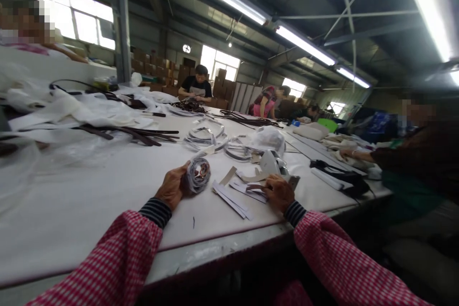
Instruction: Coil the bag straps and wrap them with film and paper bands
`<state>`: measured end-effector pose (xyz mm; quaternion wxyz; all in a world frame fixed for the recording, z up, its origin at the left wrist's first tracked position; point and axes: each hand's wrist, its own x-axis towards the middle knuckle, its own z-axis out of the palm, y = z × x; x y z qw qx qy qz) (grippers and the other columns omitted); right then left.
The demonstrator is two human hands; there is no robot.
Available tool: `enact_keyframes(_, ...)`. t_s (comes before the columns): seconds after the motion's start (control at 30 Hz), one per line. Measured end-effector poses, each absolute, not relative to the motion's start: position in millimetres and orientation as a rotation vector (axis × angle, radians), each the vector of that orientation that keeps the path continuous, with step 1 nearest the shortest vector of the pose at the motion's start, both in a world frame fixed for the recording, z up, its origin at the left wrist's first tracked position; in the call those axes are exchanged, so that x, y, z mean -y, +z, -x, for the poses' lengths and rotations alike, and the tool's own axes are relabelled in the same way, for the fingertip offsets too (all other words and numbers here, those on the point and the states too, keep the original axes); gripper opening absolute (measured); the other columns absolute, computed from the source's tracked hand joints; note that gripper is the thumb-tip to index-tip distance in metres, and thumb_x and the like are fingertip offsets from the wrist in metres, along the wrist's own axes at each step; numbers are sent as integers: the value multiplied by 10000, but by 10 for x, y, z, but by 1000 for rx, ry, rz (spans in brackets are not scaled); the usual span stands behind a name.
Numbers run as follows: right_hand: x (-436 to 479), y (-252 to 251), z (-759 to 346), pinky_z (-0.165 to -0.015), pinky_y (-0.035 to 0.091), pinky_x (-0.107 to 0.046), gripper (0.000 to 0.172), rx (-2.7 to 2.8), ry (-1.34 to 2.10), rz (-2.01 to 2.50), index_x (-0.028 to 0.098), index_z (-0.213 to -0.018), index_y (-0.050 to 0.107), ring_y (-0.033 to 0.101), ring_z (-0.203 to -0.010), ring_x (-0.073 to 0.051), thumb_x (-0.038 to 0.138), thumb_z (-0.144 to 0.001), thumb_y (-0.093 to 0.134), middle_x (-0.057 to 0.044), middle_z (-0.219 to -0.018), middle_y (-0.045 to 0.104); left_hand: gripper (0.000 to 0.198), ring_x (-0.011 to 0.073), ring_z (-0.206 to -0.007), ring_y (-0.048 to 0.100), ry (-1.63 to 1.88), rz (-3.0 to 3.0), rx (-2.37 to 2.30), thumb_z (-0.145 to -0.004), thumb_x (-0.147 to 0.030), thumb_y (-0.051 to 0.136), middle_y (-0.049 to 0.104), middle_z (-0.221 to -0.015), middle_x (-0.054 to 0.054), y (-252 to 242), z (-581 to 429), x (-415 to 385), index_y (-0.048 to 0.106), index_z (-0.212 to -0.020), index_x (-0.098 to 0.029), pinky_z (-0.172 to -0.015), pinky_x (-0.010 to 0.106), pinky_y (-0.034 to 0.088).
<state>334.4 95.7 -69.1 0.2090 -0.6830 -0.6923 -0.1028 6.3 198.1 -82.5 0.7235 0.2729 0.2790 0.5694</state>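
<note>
Clasping coiled roll (198, 183), left hand (172, 185) half-curled; right hand (279, 193) bunched at brown strip (254, 187), grip unclear.

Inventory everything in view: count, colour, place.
table: one, white, foreground
coiled roll: one, grey, front centre
paper strips: several, white, right of roll
strap coils: at least two, whitish, behind roll
straps: many, dark brown, left and back
plastic bundle: one, whitish, behind paper strips
strapped item: one, black, table's right
boxes: many, brown, back
windows: several, bright, back wall
tube lights: several, white, ceiling
post: one, grey, left
co-workers: at least four, various clothes, around table
checked sleeves: two, red-and-white, bottom
left hand: one, bare, holding coiled roll
right hand: one, bare, at a brownish strip
</note>
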Motion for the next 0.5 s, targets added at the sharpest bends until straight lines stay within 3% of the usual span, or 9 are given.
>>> enact_keyframes(0.17,-874,-925,-3348,-717,476,-337,174,1869,-218,1845,174,-721,638,595,-764,-215,269,-867,638,-49,-788,629,156,215,-754,762,1234,-610,-641,-831,-207,738,785,-772,45,-852,-64,-2011,747,-959,-119,-706,299,648)
enact_keyframes(0.3,-754,-961,-3366,-754,504,-313,207,1937,-99,1763,189,-844,714,632,-795,-192,320,-928,577,-37,-864,662,165,197,-740,755,1231,-624,-651,-853,-216,712,789,-803,34,-878,-71,-2052,745,-996,-141,-695,280,640)
enact_keyframes(0.5,-785,-650,-3379,-738,461,-320,295,1886,-215,1765,185,-743,711,645,-779,-204,321,-930,528,-63,-832,668,129,173,-698,731,1265,-656,-634,-844,-217,718,790,-839,44,-853,-54,-2047,734,-941,-132,-663,269,626)
